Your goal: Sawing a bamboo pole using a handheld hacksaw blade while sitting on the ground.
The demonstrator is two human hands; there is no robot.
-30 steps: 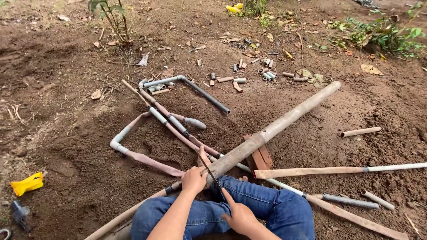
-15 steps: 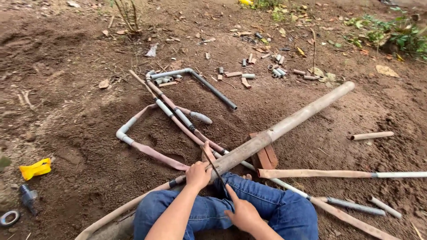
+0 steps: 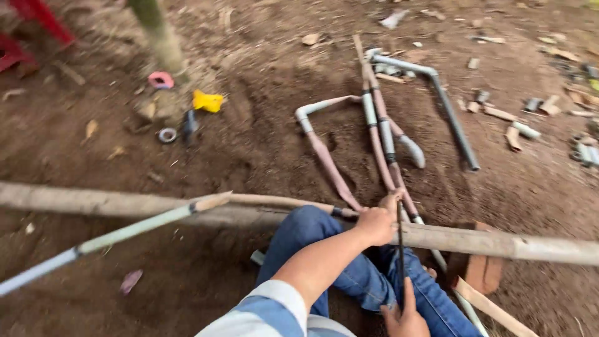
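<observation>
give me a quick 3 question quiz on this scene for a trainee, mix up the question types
1. True or false: the left hand rests on the long bamboo pole that lies across the person's lap.
2. Multiple choice: what does the right hand hold? A) a yellow rag B) a thin dark blade-like tool C) a brick
3. Fill in: the small yellow object lies on the bare ____, beside a small roll of tape.

Key: 1 true; 2 B; 3 soil
</observation>
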